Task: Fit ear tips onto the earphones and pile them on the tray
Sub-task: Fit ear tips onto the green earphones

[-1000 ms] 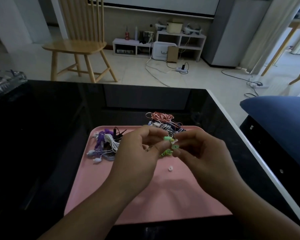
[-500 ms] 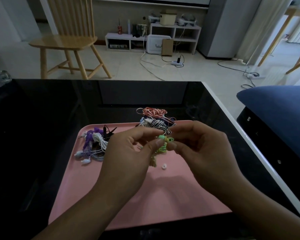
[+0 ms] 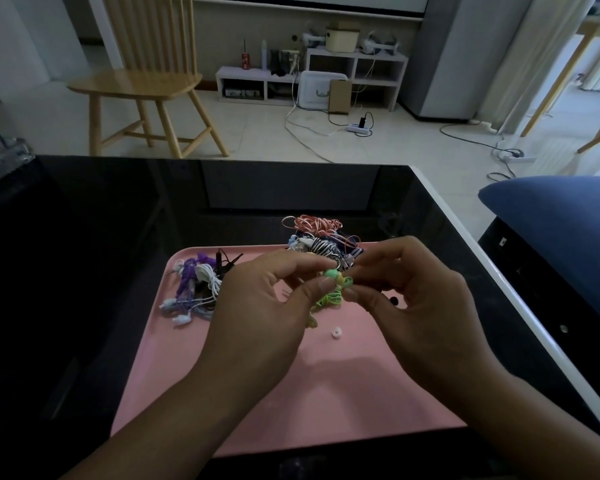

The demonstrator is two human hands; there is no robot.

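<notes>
Above the pink tray (image 3: 291,403) my left hand (image 3: 260,313) pinches a green earphone (image 3: 331,274) by its bud, its green cable dangling below. My right hand (image 3: 420,306) meets it from the right, fingertips pinching a green ear tip (image 3: 347,281) against the bud. A loose white ear tip (image 3: 336,332) lies on the tray under my hands. A small black ear tip (image 3: 393,300) shows between my right fingers and the tray. A purple and white earphone tangle (image 3: 196,289) sits at the tray's left. Orange, striped and dark earphones (image 3: 321,237) pile at its far edge.
The tray lies on a glossy black table (image 3: 84,271) with a white right edge (image 3: 492,271). A clear container (image 3: 0,161) stands at the table's far left. A wooden chair (image 3: 142,81) stands beyond; a blue cushion (image 3: 561,230) lies at the right.
Both hands stay together on the green earphone with small finger shifts. The camera tilted down a little, so the tray and hands sit lower relative to the room.
</notes>
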